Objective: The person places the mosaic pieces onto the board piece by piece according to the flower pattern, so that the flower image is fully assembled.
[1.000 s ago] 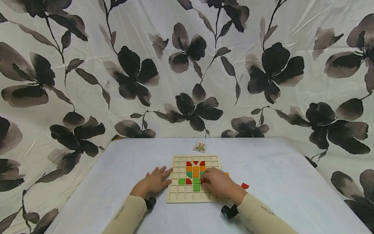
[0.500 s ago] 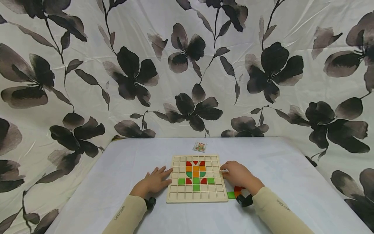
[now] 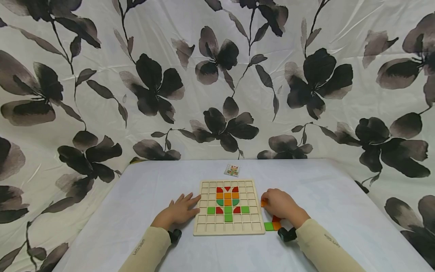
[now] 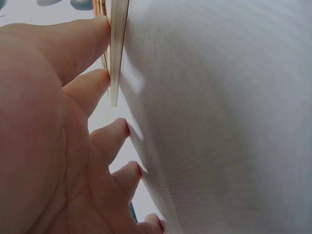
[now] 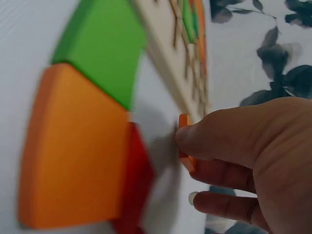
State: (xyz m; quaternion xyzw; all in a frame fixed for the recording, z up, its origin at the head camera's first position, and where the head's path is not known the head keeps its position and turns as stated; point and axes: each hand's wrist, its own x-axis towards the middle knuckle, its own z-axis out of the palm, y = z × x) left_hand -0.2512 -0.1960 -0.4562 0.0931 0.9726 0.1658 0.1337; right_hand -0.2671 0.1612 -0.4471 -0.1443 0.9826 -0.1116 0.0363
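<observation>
A wooden grid board (image 3: 204,228) lies on the table, with red, orange and green tiles set in its middle cells. My left hand (image 3: 180,211) rests beside it with fingers spread, thumb and index fingertips touching the board's left edge. Just off the right edge, my right hand (image 3: 281,204) pinches an orange tile (image 5: 184,122) between thumb and finger. Close to that wrist lie a green tile (image 5: 102,44), another orange tile (image 5: 78,151) and a red piece (image 5: 136,175), which the hand partly hides in the head view.
Behind the board, a small card (image 3: 232,170) shows a coloured pattern on a grid. White cloth covers the table (image 3: 153,189). A floral curtain (image 3: 217,75) hangs behind and at both sides. Dark wrist cameras sit under both wrists.
My right hand has moved from over the board to its right side and now pinches an orange tile. Tiles it had covered on the board show now. The left hand stays put.
</observation>
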